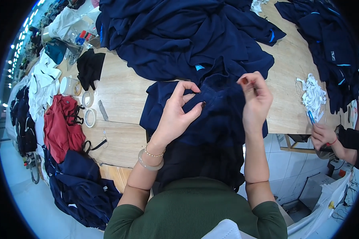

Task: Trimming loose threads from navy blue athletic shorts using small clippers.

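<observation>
A navy garment (223, 115) lies at the table's front edge before me, its collar or neckband (214, 79) toward the far side. My left hand (180, 107) rests on its left part, thumb and index finger curved and apart against the cloth. My right hand (258, 97) is raised at the garment's right side, fingertips pinched together. Whatever is between those fingertips is too small to make out. Just beyond, a large heap of navy garments (163, 36) with bright blue patches spreads over the table.
On the left are tape rolls (90, 118), a black cloth piece (91, 67), a red garment (62, 123) and more navy clothes (79, 187). At right, a co-worker's hand (323, 136) holds a blue tool near white scraps (313, 97); navy garments (327, 47) lie beyond on the table (123, 139).
</observation>
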Demonstrator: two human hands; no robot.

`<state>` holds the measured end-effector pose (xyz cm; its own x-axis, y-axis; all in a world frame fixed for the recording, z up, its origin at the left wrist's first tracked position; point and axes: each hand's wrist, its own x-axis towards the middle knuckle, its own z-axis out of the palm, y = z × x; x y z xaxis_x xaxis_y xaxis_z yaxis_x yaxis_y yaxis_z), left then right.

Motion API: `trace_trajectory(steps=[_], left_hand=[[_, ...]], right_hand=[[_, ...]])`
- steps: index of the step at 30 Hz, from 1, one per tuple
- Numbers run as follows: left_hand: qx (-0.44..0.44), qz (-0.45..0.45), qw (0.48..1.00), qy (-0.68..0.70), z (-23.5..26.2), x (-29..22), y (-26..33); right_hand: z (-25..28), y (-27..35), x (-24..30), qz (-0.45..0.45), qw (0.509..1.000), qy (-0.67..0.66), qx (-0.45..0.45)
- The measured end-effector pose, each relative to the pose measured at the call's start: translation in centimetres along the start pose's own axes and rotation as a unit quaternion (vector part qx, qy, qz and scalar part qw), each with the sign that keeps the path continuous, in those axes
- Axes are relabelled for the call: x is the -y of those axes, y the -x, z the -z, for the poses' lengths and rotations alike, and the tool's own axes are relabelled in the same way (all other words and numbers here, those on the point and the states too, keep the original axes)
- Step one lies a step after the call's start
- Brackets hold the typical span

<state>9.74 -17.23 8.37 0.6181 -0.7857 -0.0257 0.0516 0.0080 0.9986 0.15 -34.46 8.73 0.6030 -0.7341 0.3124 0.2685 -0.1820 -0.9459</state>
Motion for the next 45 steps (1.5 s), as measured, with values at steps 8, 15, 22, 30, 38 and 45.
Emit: trace_trajectory(steps=[8,15,22,30,38,45], left_hand=[[-0.013,-0.001,0.998,0.062,-0.4,0.4,-0.2],[0.001,0.001,0.991,0.13,-0.2,0.1,-0.2],[-0.016,-0.004,0.991,0.129,-0.3,0.6,0.0],[-0.003,-0.007,0.998,0.055,-0.5,0.6,0.1],[-0.012,-0.02,0.999,0.049,-0.7,0.5,0.2],[-0.022,-0.041,0.999,0.001,-1.1,1.4,-0.1]], right_hand=[[-1.0,2.2,-0.5,0.2,0.93,0.259,0.169],[-0.9,2.1,-0.5,0.005,0.999,0.042,0.007],[-0.3,1.8,0.8,0.051,0.969,0.194,0.146],[0.0,1.2,-1.1,-0.024,1.0,0.017,0.009],[1.6,0.8,0.0,-0.092,0.994,0.044,0.045],[-0.9,2.2,-0.1,0.195,0.931,0.27,0.147]])
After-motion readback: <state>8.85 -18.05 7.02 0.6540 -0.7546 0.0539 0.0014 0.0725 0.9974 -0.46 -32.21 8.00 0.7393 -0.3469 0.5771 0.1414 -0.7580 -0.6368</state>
